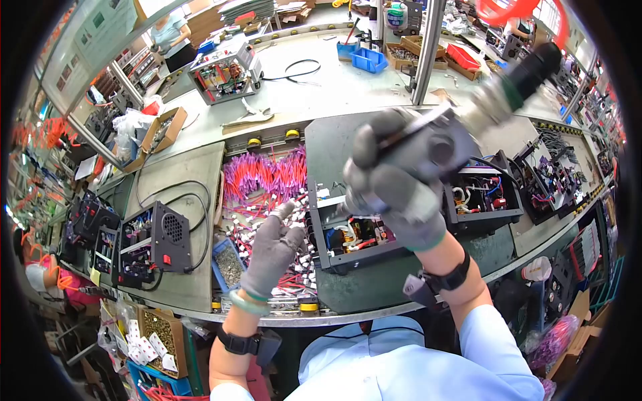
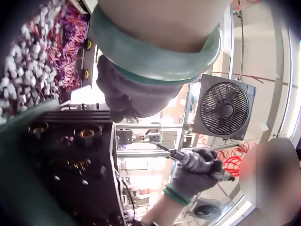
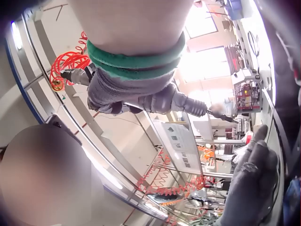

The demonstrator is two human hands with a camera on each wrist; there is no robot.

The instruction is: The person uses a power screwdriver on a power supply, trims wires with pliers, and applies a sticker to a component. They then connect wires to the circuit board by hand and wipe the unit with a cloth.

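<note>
My gloved right hand (image 1: 401,190) is raised above the bench and grips a pneumatic screwdriver (image 1: 441,144). Its body runs up to the right toward a black hose end, and a thin bit (image 3: 223,117) sticks out in the right wrist view. Below that hand sits an open black metal chassis (image 1: 358,257) with wiring and boards inside. My gloved left hand (image 1: 271,250) hovers over a heap of red and purple wire leads with white connectors (image 1: 294,264), fingers extended and nothing in them. A blue tray of small screws (image 1: 229,264) lies beside its wrist.
A second open chassis (image 1: 485,200) stands to the right; another with a round fan grille (image 1: 160,237) and a black cable stands left. A red coiled hose (image 3: 70,61) hangs overhead. A metal post (image 1: 428,53) rises behind the bench, near a blue bin (image 1: 369,60).
</note>
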